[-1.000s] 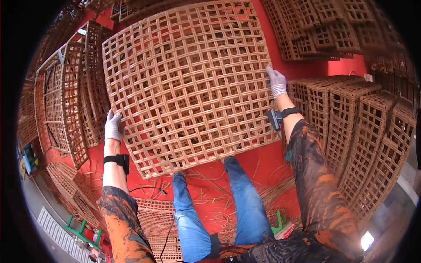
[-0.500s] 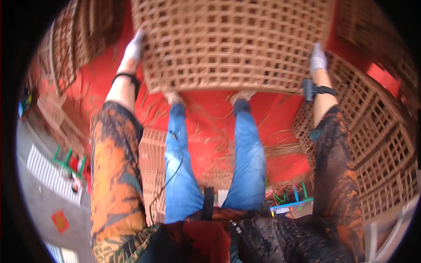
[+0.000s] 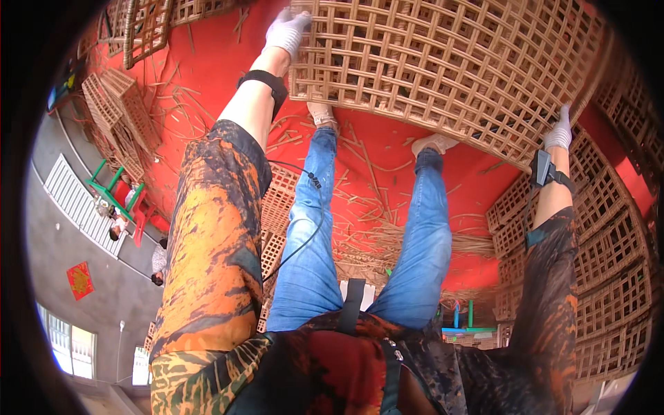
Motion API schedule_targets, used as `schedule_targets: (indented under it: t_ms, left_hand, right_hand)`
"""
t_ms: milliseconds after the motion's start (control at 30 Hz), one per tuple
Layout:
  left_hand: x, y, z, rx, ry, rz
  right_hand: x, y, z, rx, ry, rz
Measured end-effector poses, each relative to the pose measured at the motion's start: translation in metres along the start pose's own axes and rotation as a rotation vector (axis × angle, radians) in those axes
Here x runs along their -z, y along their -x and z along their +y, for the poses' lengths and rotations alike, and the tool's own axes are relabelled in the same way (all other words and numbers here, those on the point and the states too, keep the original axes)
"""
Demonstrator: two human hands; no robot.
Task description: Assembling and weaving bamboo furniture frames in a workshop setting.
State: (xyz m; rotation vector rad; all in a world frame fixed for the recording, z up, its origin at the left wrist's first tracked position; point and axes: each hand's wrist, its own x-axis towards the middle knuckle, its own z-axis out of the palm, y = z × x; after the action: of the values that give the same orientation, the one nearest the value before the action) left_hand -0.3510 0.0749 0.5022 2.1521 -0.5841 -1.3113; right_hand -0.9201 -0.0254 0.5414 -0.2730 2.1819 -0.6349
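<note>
I hold a large square woven lattice panel (image 3: pixel 443 69) of pale rattan out in front of me, above my feet. My left hand (image 3: pixel 287 31), in a white glove, grips its left edge near the top of the view. At the right, my gloved right hand (image 3: pixel 557 135) grips the panel's lower right edge. Black straps sit on both wrists. My legs in blue jeans (image 3: pixel 311 242) stand below the panel on a red floor (image 3: pixel 207 104).
Stacks of similar lattice panels (image 3: pixel 588 263) rise at the right, and more lean at the upper left (image 3: pixel 114 117). Loose rattan strips (image 3: pixel 387 242) litter the red floor around my feet. A flat panel (image 3: pixel 280 200) lies by my left leg. People and green stools (image 3: pixel 114 200) are at the far left.
The view has tipped downward, showing my torso and legs. The panel has moved up and to the right in the picture, still held by both hands.
</note>
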Motion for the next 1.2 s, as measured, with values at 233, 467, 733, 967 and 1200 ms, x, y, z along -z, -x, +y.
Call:
schedule_targets:
  t_ms: [233, 467, 733, 967, 1200]
  left_hand:
    - [0.001, 0.000, -0.017, -0.071, -0.146, 0.076]
    - [-0.026, 0.016, -0.055, 0.072, -0.024, -0.080]
    - [-0.014, 0.034, -0.069, 0.243, -0.099, -0.133]
    - [0.009, 0.025, -0.061, 0.421, -0.399, -0.199]
    - [0.001, 0.052, -0.044, 0.547, -0.463, -0.253]
  right_hand:
    - [0.005, 0.002, 0.015, 0.036, 0.210, -0.046]
    - [0.052, -0.019, 0.073, 0.175, 0.274, 0.040]
    - [0.059, -0.031, 0.108, 0.464, 0.450, -0.041]
    - [0.095, -0.004, 0.151, 0.157, 0.310, 0.172]
    - [0.099, 0.028, 0.146, 0.271, 0.374, 0.063]
